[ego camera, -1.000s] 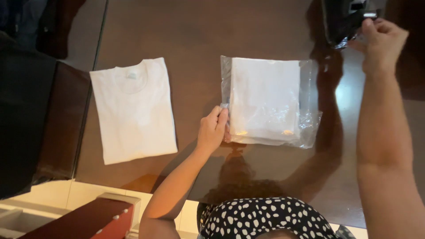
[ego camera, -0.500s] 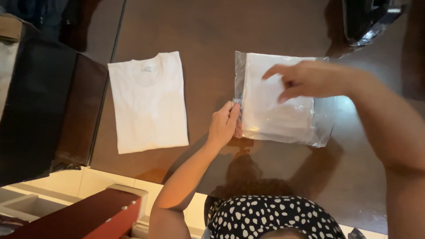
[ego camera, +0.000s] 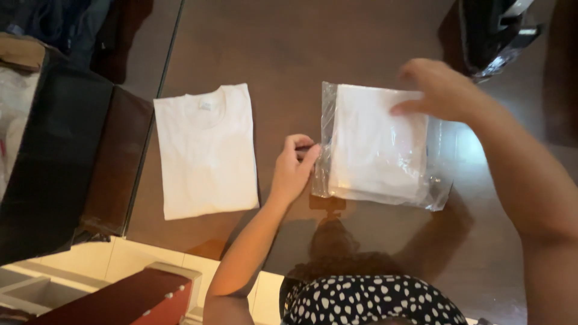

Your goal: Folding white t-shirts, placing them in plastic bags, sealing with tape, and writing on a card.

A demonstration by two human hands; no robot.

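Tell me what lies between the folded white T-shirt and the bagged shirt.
In the head view, only the left hand and bare brown tabletop separate them.

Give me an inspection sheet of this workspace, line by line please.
Surface: glossy dark brown table, reflecting the person.
Job's things: clear plastic bag holding folded white fabric; folded white T-shirt lying flat and apart, to its left.
Clutter: crinkled black plastic item at the far right edge.
Grips: left hand pinches the bag's left edge; right hand presses the bag's top right.
Cables: nothing seen.
Surroundings: dark chair at left; red-brown box below; pale floor tiles.
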